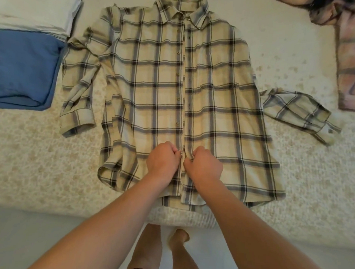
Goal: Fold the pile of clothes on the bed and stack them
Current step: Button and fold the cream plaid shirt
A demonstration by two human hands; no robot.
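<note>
Bare legs and feet (167, 247) stand on the pale floor at the near edge of the bed (38, 169), and both forearms reach out over it to a cream plaid shirt (154, 82) spread face up, collar far, hem near. Both hands sit close together on the button placket low on the shirt's front: the left hand (163, 161) pinches the left edge of the placket and the right hand (203, 166) pinches the right edge, knuckles almost touching, fingers curled in so that I cannot tell whether a button is between them. My guess is that a lower button is being fastened before folding. The risk from here is that pulling the two edges together drags the front panels, bunching the cloth near the hem and skewing the shirt, so later folds come out uneven; a button put in the wrong hole would leave the hem stepped. The left sleeve (79, 89) lies folded down beside the body, while the right sleeve (299, 113) sticks out to the right, well apart from the hands. Folded blue and white clothes (23, 66) sit at the far left, and an unfolded pinkish garment (350, 60) lies at the far right.
</note>
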